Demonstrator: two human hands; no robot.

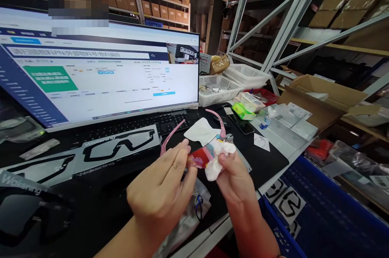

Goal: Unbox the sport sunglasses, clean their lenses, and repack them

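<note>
Pink-framed glasses (198, 162) are held over the desk, their two temples pointing away from me. My left hand (167, 185) grips the left side of the frame, its fingers closed and partly hiding it. With my right hand (232, 173) I pinch a crumpled white tissue (219, 158) against the right lens area. The tissue covers much of that side. Behind the glasses lies a white cloth-like piece (201, 131). Below my hands is a clear plastic bag (197, 205) with a dark blue cord on it.
A monitor (121, 83) and keyboard (179, 118) stand behind my hands. Boxes printed with glasses (118, 148) lie left. A phone (243, 124), green wipes pack (243, 111) and white baskets (219, 87) are right. A blue crate (334, 205) stands beside the desk. A person's blurred head shows behind the monitor.
</note>
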